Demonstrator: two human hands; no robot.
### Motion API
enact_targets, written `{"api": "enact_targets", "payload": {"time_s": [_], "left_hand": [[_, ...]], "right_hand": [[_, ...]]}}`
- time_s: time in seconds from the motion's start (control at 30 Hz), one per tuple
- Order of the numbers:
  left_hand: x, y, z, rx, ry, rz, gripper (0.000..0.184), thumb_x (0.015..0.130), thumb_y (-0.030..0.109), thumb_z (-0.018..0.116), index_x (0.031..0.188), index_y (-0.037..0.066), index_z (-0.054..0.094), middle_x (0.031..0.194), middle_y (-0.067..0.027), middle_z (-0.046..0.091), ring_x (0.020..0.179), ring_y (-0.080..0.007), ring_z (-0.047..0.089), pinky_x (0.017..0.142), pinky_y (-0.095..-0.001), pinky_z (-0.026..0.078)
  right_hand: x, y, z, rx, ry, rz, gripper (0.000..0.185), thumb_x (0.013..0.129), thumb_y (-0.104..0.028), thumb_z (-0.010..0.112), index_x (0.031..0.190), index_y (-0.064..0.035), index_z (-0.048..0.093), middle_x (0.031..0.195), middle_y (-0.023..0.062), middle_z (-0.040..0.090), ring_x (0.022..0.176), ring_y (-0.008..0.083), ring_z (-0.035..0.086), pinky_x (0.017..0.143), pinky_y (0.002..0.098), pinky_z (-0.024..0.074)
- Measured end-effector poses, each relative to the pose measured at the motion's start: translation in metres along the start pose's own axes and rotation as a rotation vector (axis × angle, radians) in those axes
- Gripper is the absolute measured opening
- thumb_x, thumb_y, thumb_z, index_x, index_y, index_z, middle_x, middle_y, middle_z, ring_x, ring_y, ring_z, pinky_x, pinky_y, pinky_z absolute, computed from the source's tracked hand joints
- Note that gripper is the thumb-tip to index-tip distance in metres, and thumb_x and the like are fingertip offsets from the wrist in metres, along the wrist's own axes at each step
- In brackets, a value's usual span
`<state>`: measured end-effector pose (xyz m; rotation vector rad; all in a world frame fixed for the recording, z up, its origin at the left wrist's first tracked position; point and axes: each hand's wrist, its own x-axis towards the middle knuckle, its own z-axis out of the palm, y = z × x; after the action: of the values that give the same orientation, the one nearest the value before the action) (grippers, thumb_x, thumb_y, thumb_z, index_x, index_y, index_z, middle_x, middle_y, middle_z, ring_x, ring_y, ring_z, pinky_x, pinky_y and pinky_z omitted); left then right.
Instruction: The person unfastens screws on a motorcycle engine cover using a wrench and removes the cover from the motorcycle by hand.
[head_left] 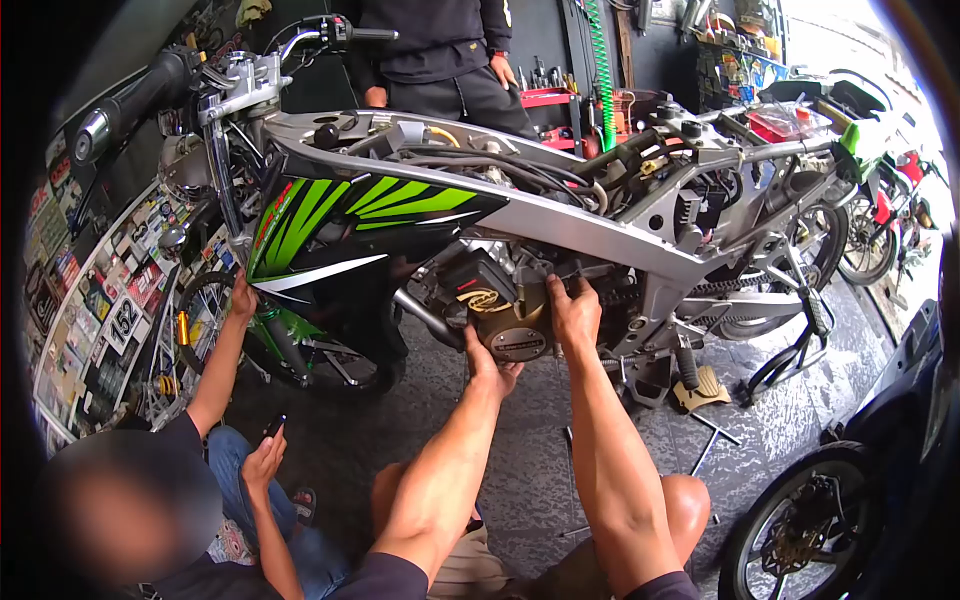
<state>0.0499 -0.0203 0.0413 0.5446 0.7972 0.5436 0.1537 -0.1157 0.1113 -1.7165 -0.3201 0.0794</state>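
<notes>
"Bronze, with a pale round badge: that's the engine cover (527, 322). Where is it exactly?"

"At the lower edge of the engine (500, 262), under the silver frame (560, 222). One cover, two hands on it."

"How are the fingers placed?"

"The left hand (488, 368) cups its bottom edge, thumb up the front; the right hand (576, 318) grips its upper rear edge. Both sets are closed on it."

"What might go wrong?"

"It could tilt and bind, I'd say, if one hand pushes harder than the other. A fingertip could get pinched behind the rim, because the fingers wrap so close to it. And if the low hand slipped, the cover could drop on the floor (760, 450)."

"Does it touch the engine all round?"

"I can't tell; the hands hide part of the rim."

"And further out?"

"One tan ribbed piece (703, 388) lies below the frame's lower edge, with one T-handled tool (716, 430) just beside it, toward the floor's right side. A foot could catch that. More thin rods lie near the knee, partly hidden, so I won't count them."

"People?"

"Two others: a seated person (225, 500) with one phone (274, 426) and a hand at the front fork, and a standing person (440, 50) behind the frame's far edge."
</notes>
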Motion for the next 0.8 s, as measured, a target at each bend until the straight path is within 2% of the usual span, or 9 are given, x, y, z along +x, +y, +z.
{"api": "enact_targets", "payload": {"time_s": [0.1,0.17,0.23,0.3,0.37,0.57,0.63,0.67,0.8], "left_hand": [[0.0,0.004,0.002,-0.01,0.025,0.012,0.089,0.08,0.083,0.025,0.133,0.016,0.05,0.134,-0.0102,0.049,0.125,-0.0267,0.044,0.106,-0.0446,0.028],[-0.005,0.005,0.003,0.0,-0.103,0.068,0.084,0.084,0.079,0.023,0.13,0.016,0.052,0.131,-0.0091,0.053,0.122,-0.0258,0.047,0.104,-0.0457,0.031],[-0.005,0.004,0.001,-0.025,-0.119,0.063,0.08,0.086,0.077,0.021,0.126,0.017,0.055,0.125,-0.0073,0.057,0.117,-0.0245,0.052,0.099,-0.0448,0.037],[0.006,0.002,-0.007,-0.055,-0.091,0.026,0.076,0.083,0.077,0.036,0.128,0.018,0.053,0.12,-0.0033,0.06,0.111,-0.0209,0.055,0.096,-0.0415,0.041],[0.016,-0.002,-0.012,-0.063,-0.027,-0.012,0.083,0.077,0.081,0.041,0.13,0.018,0.051,0.126,-0.0039,0.056,0.114,-0.0222,0.053,0.098,-0.0419,0.04],[0.0,0.002,-0.007,-0.005,-0.012,0.006,0.082,0.079,0.08,0.04,0.132,0.018,0.049,0.13,-0.0054,0.054,0.12,-0.023,0.05,0.102,-0.0437,0.036],[0.006,0.002,-0.006,-0.09,-0.166,0.08,0.082,0.079,0.079,0.039,0.133,0.018,0.049,0.133,-0.0067,0.051,0.124,-0.0226,0.045,0.106,-0.0446,0.031],[0.01,0.002,-0.008,-0.088,-0.178,0.076,0.08,0.081,0.078,0.036,0.132,0.018,0.05,0.129,-0.0056,0.055,0.119,-0.0215,0.049,0.104,-0.0433,0.034],[-0.006,0.006,-0.004,0.037,-0.041,0.004,0.079,0.084,0.077,0.03,0.131,0.018,0.05,0.127,-0.004,0.054,0.117,-0.0206,0.049,0.097,-0.041,0.039]], "right_hand": [[0.0,0.002,0.0,0.02,-0.022,0.006,0.052,0.084,-0.039,0.065,0.115,0.0026,0.062,0.108,0.0244,0.066,0.103,0.0353,0.064,0.089,0.0395,0.0469],[0.0,-0.003,-0.005,0.025,-0.041,-0.004,0.052,0.085,-0.039,0.065,0.115,0.0023,0.062,0.108,0.0244,0.066,0.104,0.0355,0.064,0.089,0.0395,0.0467],[-0.006,-0.003,-0.004,0.009,-0.014,-0.009,0.051,0.085,-0.039,0.065,0.115,0.0029,0.062,0.107,0.0238,0.067,0.103,0.0348,0.064,0.089,0.039,0.0469],[-0.002,0.001,0.001,0.069,-0.011,-0.043,0.051,0.086,-0.038,0.064,0.114,0.0042,0.062,0.107,0.0231,0.067,0.102,0.034,0.064,0.088,0.0387,0.0471],[-0.002,-0.004,-0.002,0.012,-0.036,0.001,0.05,0.086,-0.038,0.064,0.114,0.0038,0.062,0.105,0.0229,0.067,0.101,0.0348,0.065,0.088,0.0387,0.0471],[-0.008,-0.011,-0.008,-0.022,-0.055,0.01,0.052,0.085,-0.04,0.064,0.114,0.0037,0.062,0.106,0.0247,0.067,0.103,0.0366,0.064,0.089,0.0408,0.047],[-0.007,-0.004,-0.004,-0.036,0.004,-0.023,0.054,0.085,-0.04,0.065,0.115,0.0043,0.061,0.107,0.0253,0.066,0.104,0.0379,0.063,0.09,0.0412,0.0469],[-0.005,0.001,-0.002,-0.035,-0.002,-0.053,0.051,0.084,-0.041,0.063,0.114,0.0009,0.063,0.102,0.0274,0.066,0.101,0.0418,0.062,0.087,0.0446,0.0475],[-0.005,-0.004,-0.002,0.025,-0.004,-0.057,0.053,0.084,-0.041,0.063,0.115,0.002,0.062,0.102,0.0276,0.066,0.102,0.042,0.062,0.088,0.0443,0.0473]]}}
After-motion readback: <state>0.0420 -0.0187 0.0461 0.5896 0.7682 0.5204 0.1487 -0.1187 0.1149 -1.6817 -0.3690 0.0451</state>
